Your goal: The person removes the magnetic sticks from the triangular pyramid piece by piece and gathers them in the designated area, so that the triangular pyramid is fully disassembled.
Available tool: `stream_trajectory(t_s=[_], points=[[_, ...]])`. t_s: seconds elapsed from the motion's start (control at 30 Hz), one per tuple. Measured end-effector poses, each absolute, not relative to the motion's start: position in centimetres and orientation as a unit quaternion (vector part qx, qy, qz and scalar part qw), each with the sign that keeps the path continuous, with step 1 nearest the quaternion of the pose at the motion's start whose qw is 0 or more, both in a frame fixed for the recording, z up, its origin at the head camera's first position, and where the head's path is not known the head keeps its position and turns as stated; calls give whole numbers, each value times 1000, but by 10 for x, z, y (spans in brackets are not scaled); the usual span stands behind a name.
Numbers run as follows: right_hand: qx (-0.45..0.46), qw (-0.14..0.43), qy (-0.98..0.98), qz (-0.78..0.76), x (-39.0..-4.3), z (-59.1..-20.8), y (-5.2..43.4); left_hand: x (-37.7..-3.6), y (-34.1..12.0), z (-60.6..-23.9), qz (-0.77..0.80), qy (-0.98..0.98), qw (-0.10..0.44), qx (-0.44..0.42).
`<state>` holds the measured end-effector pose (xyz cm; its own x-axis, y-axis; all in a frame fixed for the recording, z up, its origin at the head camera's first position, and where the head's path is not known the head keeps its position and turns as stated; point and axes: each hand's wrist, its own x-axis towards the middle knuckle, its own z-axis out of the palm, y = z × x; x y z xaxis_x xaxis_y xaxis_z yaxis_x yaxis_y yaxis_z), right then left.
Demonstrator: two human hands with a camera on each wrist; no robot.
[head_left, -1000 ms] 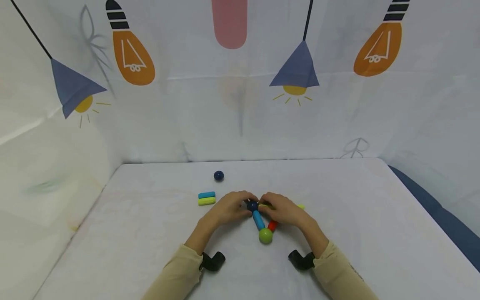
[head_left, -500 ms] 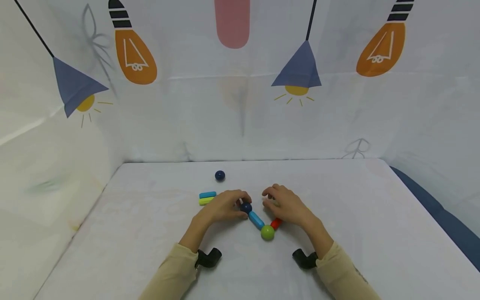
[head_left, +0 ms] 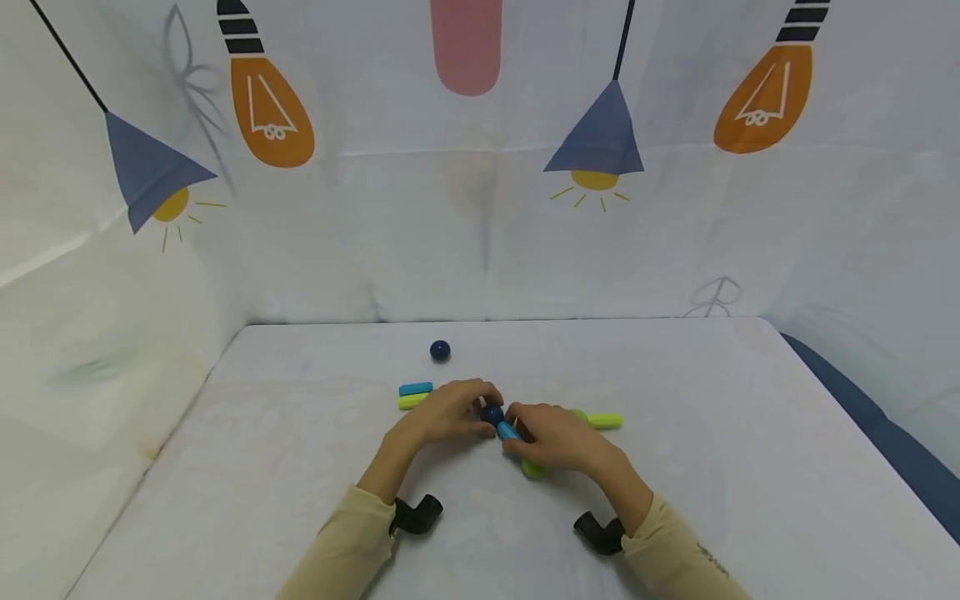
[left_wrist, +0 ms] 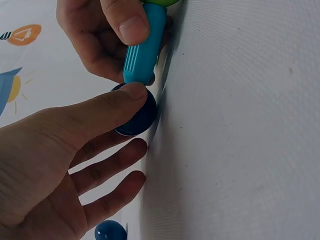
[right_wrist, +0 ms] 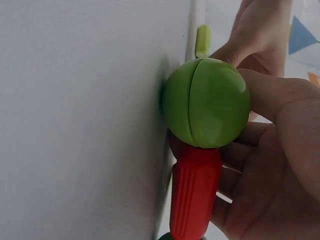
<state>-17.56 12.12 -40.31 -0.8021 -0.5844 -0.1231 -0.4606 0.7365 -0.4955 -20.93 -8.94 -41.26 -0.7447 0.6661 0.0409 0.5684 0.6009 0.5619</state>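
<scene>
My right hand (head_left: 551, 439) has closed back onto the ribbed light-blue plastic rod (left_wrist: 145, 47); my left hand (head_left: 450, 412) pinches the dark-blue ball (left_wrist: 136, 112) at its end, so the joint looks steadied.

Both arms in beige long sleeves (head_left: 352, 542); black camera mount (head_left: 417, 515) strapped at each wrist, bare hands.
</scene>
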Motion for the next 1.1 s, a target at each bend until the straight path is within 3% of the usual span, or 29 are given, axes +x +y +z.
stream_trajectory(t_s=[0.37,0.67,1.1], points=[[-325,160,901,-241,-178,-406,120,-225,-86,-411,236,926,1,295],[-317,159,900,-251,-179,-409,118,-259,-99,-401,200,940,-46,271],[-312,168,898,-260,-180,-411,120,-298,-104,-408,169,950,0,263]])
